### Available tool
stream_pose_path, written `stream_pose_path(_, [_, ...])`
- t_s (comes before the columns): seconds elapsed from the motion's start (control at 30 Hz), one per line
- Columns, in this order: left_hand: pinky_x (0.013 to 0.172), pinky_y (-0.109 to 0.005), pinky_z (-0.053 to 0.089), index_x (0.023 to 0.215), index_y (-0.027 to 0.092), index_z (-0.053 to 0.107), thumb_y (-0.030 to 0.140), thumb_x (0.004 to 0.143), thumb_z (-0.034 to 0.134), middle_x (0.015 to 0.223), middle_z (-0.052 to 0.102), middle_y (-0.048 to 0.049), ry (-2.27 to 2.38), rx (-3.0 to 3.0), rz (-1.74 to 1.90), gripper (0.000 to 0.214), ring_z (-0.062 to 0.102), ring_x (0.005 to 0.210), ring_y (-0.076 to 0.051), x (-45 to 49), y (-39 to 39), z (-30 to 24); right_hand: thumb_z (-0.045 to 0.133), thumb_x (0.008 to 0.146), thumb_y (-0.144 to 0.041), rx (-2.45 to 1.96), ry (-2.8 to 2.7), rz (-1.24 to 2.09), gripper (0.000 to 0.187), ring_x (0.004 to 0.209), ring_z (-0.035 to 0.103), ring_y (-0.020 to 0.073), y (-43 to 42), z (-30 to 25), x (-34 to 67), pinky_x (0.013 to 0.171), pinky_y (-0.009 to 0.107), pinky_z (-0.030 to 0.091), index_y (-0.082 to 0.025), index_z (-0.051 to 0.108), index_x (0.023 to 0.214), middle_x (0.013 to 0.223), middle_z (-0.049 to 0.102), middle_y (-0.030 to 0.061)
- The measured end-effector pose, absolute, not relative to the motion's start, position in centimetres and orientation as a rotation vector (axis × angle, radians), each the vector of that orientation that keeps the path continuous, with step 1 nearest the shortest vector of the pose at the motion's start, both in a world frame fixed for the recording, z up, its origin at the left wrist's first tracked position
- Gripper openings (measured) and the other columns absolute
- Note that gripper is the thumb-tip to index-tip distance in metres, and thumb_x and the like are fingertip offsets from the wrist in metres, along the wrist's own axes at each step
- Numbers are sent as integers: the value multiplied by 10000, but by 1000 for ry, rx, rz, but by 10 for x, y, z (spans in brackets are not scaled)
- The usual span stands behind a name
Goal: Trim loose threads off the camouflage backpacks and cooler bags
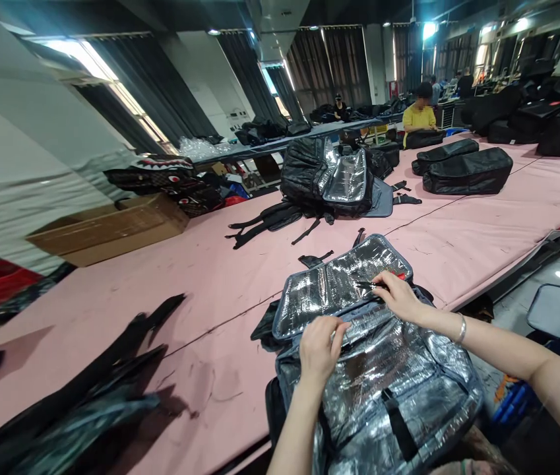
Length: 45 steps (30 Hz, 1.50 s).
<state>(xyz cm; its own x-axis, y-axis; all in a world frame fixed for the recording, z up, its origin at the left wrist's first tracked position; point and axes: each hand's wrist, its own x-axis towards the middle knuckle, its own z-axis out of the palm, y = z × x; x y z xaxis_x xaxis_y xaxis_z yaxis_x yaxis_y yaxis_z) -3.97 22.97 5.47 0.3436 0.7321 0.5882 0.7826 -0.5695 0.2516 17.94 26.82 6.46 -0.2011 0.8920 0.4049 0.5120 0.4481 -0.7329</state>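
An insulated backpack (383,376) with a shiny silver lining lies opened at the table's near edge, its lined flap (329,284) folded back away from me. My left hand (321,346) is closed at the seam between flap and body, pinching the backpack's edge. In my right hand (398,298) is a pair of thread snips (367,285); their dark tips point left over the flap and a bit of red shows behind the fingers. A black strap (399,425) lies across the silver lining. What exactly is pinched under my left fingertips is hidden.
The pink-covered table (240,297) carries another opened silver-lined bag (329,175), black bags (467,170) and loose black straps (161,316). A cardboard box (111,231) stands at the far left edge. A person in yellow (418,117) works across the table.
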Motion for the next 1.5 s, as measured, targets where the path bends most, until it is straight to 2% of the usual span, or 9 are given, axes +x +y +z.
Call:
stream_pose_path(0.1, [618, -291, 367, 888, 215, 598, 222, 806, 532, 825, 630, -47, -1354, -2401, -797, 106, 549, 755, -188, -45, 251, 61, 518, 803, -295, -1210, -1643, 914, 225, 879, 532, 164, 254, 64, 176, 769, 284, 401, -181, 537, 996, 938, 585, 35])
stream_pose_path(0.2, [580, -285, 344, 824, 224, 614, 167, 797, 522, 742, 613, -32, -1219, -2427, -687, 111, 532, 686, -172, -44, 260, 61, 619, 712, -358, -1191, -1483, 1155, 304, 760, 533, 150, 246, 56, 165, 671, 255, 402, -167, 589, 947, 840, 595, 16])
stream_pose_path(0.33, [574, -287, 337, 833, 196, 615, 133, 812, 483, 677, 581, -41, -1120, -2390, -727, 148, 507, 650, -160, -43, 245, 60, 631, 678, -469, -1149, -1213, 1399, 336, 438, 340, 69, 242, 46, 149, 434, 206, 250, -146, 555, 624, 481, 413, -62])
stream_pose_path(0.43, [588, -291, 344, 863, 181, 601, 130, 794, 525, 653, 568, -35, -1024, -2313, -797, 115, 502, 651, -159, -43, 226, 59, 663, 628, -507, -1171, -1007, 1524, 376, 364, 216, 43, 237, 42, 141, 372, 208, 135, -148, 550, 636, 417, 324, -95])
stream_pose_path(0.63, [596, -295, 353, 894, 180, 584, 102, 752, 587, 636, 569, -24, -977, -2291, -890, 162, 491, 632, -157, -42, 204, 55, 733, 555, -467, -1004, -843, 1639, 406, 365, 172, 23, 224, 34, 138, 375, 196, 85, -174, 460, 625, 424, 284, -121])
stream_pose_path(0.8, [572, -287, 323, 981, 198, 581, 98, 762, 577, 644, 590, -16, -979, -2290, -942, 240, 454, 586, -142, -42, 204, 49, 690, 602, -491, -1083, -882, 1580, 391, 370, 191, 34, 224, 26, 134, 377, 200, 120, -169, 480, 665, 450, 307, -111])
stream_pose_path(0.93, [561, -280, 316, 998, 209, 598, 101, 766, 574, 659, 591, -21, -996, -2292, -949, 257, 458, 595, -142, -43, 204, 47, 604, 705, -456, -1193, -1161, 1296, 310, 506, 392, 84, 220, 25, 135, 487, 215, 312, -163, 507, 679, 573, 443, -51])
stream_pose_path(1.13, [581, -272, 313, 1000, 221, 615, 118, 789, 553, 664, 565, -15, -1028, -2313, -882, 242, 459, 614, -130, -43, 202, 45, 456, 837, -342, -1395, -1645, 886, 207, 733, 541, 150, 195, 42, 151, 674, 263, 401, -200, 510, 977, 803, 584, 3])
stream_pose_path(1.5, [571, -270, 291, 945, 196, 627, 145, 776, 595, 653, 543, -4, -1022, -2287, -883, 179, 445, 612, -112, -41, 202, 44, 577, 764, -325, -1434, -1834, 611, 188, 677, 619, 143, 191, 55, 155, 602, 218, 462, -235, 589, 929, 792, 660, -1])
